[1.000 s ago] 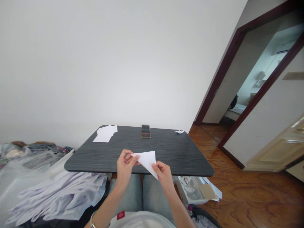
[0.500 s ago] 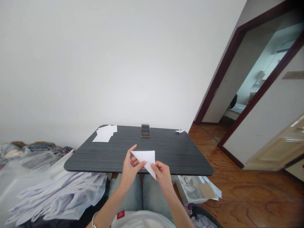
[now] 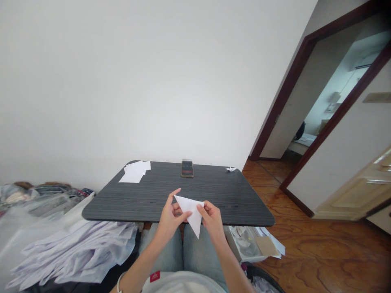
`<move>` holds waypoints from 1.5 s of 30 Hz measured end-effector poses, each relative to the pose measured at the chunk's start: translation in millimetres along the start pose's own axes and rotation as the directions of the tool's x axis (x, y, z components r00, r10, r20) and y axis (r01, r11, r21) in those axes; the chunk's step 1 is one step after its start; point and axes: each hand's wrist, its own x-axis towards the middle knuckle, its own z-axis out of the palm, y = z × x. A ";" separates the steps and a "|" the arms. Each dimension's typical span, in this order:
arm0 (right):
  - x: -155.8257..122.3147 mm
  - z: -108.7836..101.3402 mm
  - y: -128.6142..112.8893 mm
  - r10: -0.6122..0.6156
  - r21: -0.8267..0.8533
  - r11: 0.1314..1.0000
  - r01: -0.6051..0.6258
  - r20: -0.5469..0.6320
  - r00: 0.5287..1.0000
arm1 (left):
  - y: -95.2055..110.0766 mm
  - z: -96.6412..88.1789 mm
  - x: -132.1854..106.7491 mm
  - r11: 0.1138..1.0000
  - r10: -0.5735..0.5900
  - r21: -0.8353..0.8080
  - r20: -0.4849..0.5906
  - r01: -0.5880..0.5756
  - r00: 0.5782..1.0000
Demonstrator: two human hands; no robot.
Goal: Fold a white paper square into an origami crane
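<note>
A white paper folded into a triangle (image 3: 192,212) is held in the air just above the near edge of the dark table (image 3: 152,199). My left hand (image 3: 171,217) pinches its left corner, index finger raised along the top edge. My right hand (image 3: 212,217) grips the right side with thumb on top. The triangle's tip points down toward my lap.
A stack of white sheets (image 3: 135,171) lies at the table's far left, a phone (image 3: 187,168) stands at the far middle, a small folded paper figure (image 3: 231,169) at the far right. Crumpled white cloth (image 3: 76,252) lies left, a box of scraps (image 3: 253,242) right.
The triangle has turned so its point now hangs downward, and both hands have drawn closer together and slightly toward me.
</note>
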 end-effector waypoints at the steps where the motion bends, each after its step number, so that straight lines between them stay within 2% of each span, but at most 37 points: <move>1: 0.8 -0.7 0.4 -0.001 -0.001 1.000 0.001 -0.004 1.000 | 0.0 0.3 0.2 1.000 -0.002 0.011 0.008 0.001 1.000; 5: 0.4 -0.6 1.7 0.004 -0.008 1.000 -0.004 -0.019 1.000 | -2.9 0.5 1.5 1.000 -0.019 -0.011 0.016 0.019 1.000; 8: -1.6 1.9 1.3 -0.011 0.016 1.000 0.011 -0.048 0.999 | -9.8 -0.1 2.2 0.996 -0.076 -0.035 0.047 0.078 0.996; 11: -2.3 2.5 1.6 -0.021 0.022 1.000 0.022 -0.058 0.998 | -16.7 -1.7 2.7 0.995 -0.099 0.003 0.069 0.100 0.993; 16: 0.7 -5.1 -1.3 -0.063 -0.126 0.990 0.059 -0.031 0.998 | -17.3 -5.5 2.8 0.985 -0.033 0.173 0.094 0.016 0.995; 21: 6.6 -9.8 -15.7 -0.132 -0.256 0.959 0.122 -0.023 0.991 | -13.7 -4.7 -0.1 0.899 0.003 0.429 0.195 -0.088 0.981; 25: 13.7 -8.1 -20.9 -0.142 -0.323 0.936 0.142 0.023 0.990 | -15.7 -1.6 -2.7 0.864 -0.020 0.487 0.281 -0.125 0.959; 29: 18.1 -6.1 -17.1 -0.104 -0.286 0.953 0.105 0.018 0.994 | -15.4 -1.0 -2.6 0.850 -0.034 0.510 0.299 -0.130 0.954; 36: 18.0 -5.1 -15.9 -0.063 -0.167 0.984 0.060 -0.013 0.998 | -13.6 -2.0 -0.8 0.890 -0.043 0.447 0.283 -0.092 0.958; 41: 16.4 -2.3 -19.1 -0.057 -0.111 0.992 0.054 -0.029 0.998 | -14.9 3.3 -0.1 0.980 -0.075 0.196 0.254 0.025 0.964; 45: 15.1 -0.9 -19.6 -0.074 -0.124 0.990 0.067 -0.055 0.996 | -13.4 6.4 1.2 0.990 -0.120 0.093 0.183 0.104 0.976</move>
